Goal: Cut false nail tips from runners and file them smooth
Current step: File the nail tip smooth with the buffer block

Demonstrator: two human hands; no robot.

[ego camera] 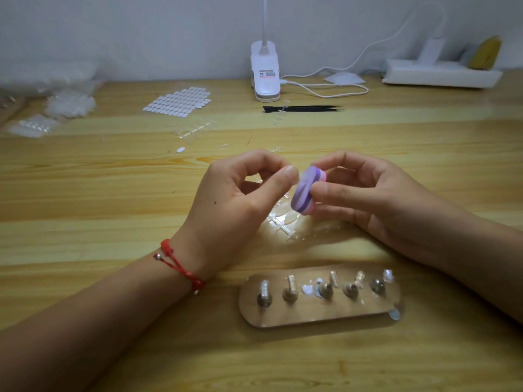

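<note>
My right hand (365,193) grips a small purple and pink buffer block (305,190) between thumb and fingers, held above the wooden table. My left hand (237,202) pinches a clear false nail tip (300,174) between thumb and forefinger, its edge touching the block's purple face. Beneath both hands lie clear plastic runners (288,222) with nail tips still attached, lit by a bright patch.
A wooden stand (319,312) with several metal pegs holding nail tips sits near the front edge. Farther back are a sheet of white adhesive tabs (178,101), black tweezers (302,108), a white clip lamp (265,72) with cable, and bags of nail tips (68,104) at left.
</note>
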